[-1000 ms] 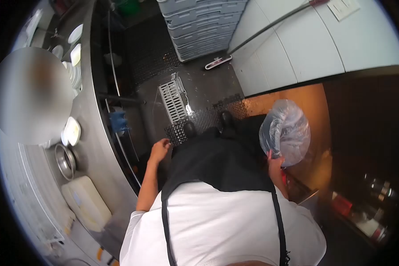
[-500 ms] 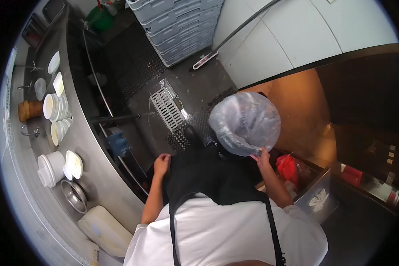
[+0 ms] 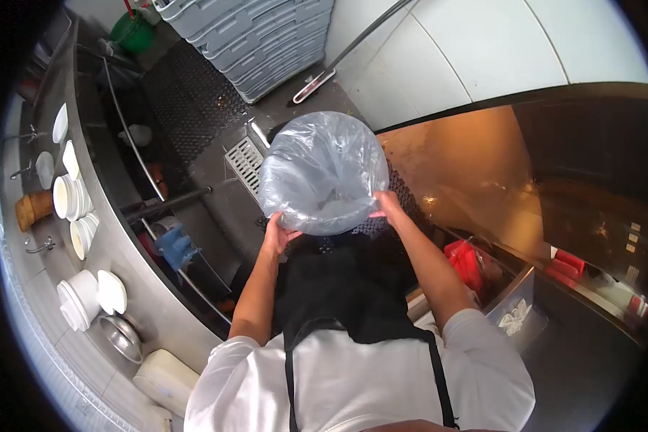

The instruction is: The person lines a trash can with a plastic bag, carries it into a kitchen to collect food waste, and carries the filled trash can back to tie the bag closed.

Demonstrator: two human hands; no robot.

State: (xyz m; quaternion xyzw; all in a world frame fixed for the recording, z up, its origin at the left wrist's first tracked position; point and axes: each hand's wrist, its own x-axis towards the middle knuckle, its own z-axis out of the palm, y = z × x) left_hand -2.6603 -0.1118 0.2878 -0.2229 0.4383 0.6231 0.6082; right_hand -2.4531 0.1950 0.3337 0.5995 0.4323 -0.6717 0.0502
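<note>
Both hands were engaged on a clear plastic bag (image 3: 324, 162), spread to a round form with its edge turned outward. The left hand (image 3: 276, 236) gripped the bag at the near left of its rim; the right hand (image 3: 386, 204) gripped it at the near right. Whether a rigid container lay beneath the plastic could not be determined. The bag was located in front of the black apron (image 3: 338, 277), above the floor, and hid part of the drain grate (image 3: 243, 163).

A steel counter (image 3: 133, 270) ran along the left side. Two stacks of white bowls (image 3: 69, 198) lay on their sides near its front edge. Toward the back edge were a brown pot (image 3: 34, 209) and a tap (image 3: 40, 245). Closer to the person, a white tub (image 3: 78, 302) was noted beside a white dish (image 3: 112, 291), with a metal bowl (image 3: 121, 340) just past them. A pale rectangular container (image 3: 167, 381) occupied the counter's near end.

Below the counter's front edge, a blue cloth (image 3: 176, 247) hung on a rail. On the floor ahead were a stack of grey crates (image 3: 255, 47) and, farther left, a green bucket (image 3: 132, 36). A long-handled floor tool (image 3: 314, 86) leaned near the tiled wall. To the right, a red item (image 3: 464, 263) lay in an open-topped box; its nature could not be established.
</note>
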